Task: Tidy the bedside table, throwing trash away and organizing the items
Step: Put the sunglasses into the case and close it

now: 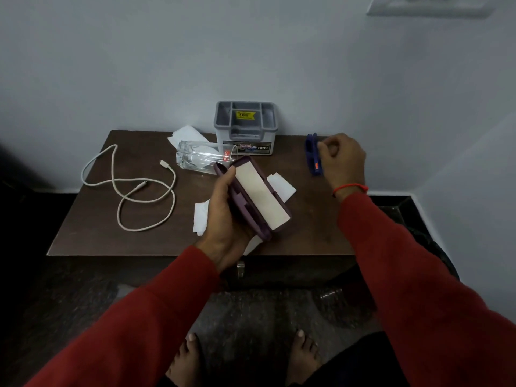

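From the head camera, the tidying looked barely begun. The brown bench (92,219) still carried nearly everything loose. A white charging cable (125,191) sprawled in loops over its left part. A clear glass (201,159) lay on its side near the back, just in front of a crumpled white tissue (185,135). More white paper scraps (280,185) lay around the middle of the bench, one (201,219) partly hidden behind the left hand. The grey organizer (245,127) stood at the back edge against the wall, and its compartments appeared empty apart from a yellow price sticker.

The left hand (226,216) held a purple spectacle case (251,196) above the middle of the bench, its grip clamped around the case, which lay open with a pale lining showing. The right hand (342,160) reached to the back right of the bench, its fingers (321,149) pinched together on a blue folded object (314,155), possibly glasses, though that could not be told for sure; whether it was lifted off the surface was unclear.

By judgement, nothing was yet sorted or binned: the tissues and scraps remained to be thrown away, the glass to be stood up, the cable to be coiled, and the small items to be put away.
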Demonstrator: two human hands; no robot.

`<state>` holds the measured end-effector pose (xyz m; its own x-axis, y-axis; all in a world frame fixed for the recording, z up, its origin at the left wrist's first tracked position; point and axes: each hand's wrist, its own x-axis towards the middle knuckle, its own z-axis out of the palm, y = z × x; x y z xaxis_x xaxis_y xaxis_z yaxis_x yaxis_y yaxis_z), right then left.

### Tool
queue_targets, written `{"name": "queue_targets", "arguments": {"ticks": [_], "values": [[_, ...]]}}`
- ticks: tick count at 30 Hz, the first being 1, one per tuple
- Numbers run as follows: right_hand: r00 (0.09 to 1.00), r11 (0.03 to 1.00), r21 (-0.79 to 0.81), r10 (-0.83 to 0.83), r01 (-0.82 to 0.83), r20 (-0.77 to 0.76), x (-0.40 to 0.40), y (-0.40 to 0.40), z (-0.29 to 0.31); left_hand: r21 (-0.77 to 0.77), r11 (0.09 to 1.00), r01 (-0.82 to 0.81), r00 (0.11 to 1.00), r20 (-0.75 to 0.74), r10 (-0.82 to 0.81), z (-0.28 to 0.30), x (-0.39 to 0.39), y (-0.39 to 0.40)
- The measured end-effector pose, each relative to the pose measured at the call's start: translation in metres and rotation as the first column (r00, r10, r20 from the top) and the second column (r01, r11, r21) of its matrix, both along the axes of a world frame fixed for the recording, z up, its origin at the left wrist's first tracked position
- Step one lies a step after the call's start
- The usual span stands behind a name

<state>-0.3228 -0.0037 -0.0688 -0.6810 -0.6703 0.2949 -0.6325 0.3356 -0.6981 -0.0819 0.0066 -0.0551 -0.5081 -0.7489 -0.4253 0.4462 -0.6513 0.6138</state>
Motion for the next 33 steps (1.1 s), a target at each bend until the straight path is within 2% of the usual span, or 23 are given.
{"name": "queue_targets", "arguments": {"ticks": [4, 6, 9, 15, 19, 22, 24, 26, 28, 33], "values": [[0.998, 0.980, 0.196, -0.048, 0.039, 0.042, -0.023, -0.012, -0.033, -0.011, 1.000, 0.004, 1.000, 0.006, -0.004, -0.007, -0.005, -0.007], [1.000, 0.963, 0.269, -0.012, 0.016, -0.014, -0.021, -0.015, -0.043, -0.013, 1.000, 0.006, 1.000, 0.006, -0.006, -0.005, -0.007, -0.008], [0.996, 0.956, 0.293, -0.002, 0.029, -0.093, -0.017, -0.016, -0.049, -0.009, 1.000, 0.004, 1.000, 0.005, -0.004, -0.002, -0.007, -0.009], [0.998, 0.980, 0.192, -0.045, 0.052, -0.040, -0.013, -0.002, -0.039, -0.015, 1.000, 0.011, 1.000, -0.002, -0.011, 0.002, 0.000, -0.005], [0.998, 0.998, 0.029, -0.055, 0.054, 0.044, 0.006, 0.016, -0.009, -0.006, 1.000, -0.020, 0.998, 0.056, 0.020, 0.005, 0.009, -0.003], [0.971, 0.993, -0.118, 0.036, -0.008, 0.237, 0.035, 0.029, 0.025, 0.003, 0.998, -0.055, 0.990, 0.128, 0.054, 0.011, 0.018, -0.003], [0.891, 0.968, -0.239, 0.170, -0.072, 0.421, 0.062, 0.042, 0.045, 0.000, 0.998, -0.061, 0.982, 0.177, 0.060, 0.015, 0.026, -0.002], [0.825, 0.948, -0.291, 0.267, -0.131, 0.499, 0.090, 0.059, 0.060, -0.005, 0.996, -0.091, 0.965, 0.245, 0.090, 0.016, 0.036, -0.001], [0.810, 0.942, -0.275, 0.309, -0.191, 0.498, 0.113, 0.078, 0.064, -0.009, 0.995, -0.099, 0.953, 0.287, 0.097, 0.018, 0.049, 0.003], [0.861, 0.923, -0.188, 0.381, -0.335, 0.337, 0.150, 0.117, 0.071, 0.010, 0.997, -0.072, 0.957, 0.283, 0.067, 0.026, 0.082, 0.024]]}}
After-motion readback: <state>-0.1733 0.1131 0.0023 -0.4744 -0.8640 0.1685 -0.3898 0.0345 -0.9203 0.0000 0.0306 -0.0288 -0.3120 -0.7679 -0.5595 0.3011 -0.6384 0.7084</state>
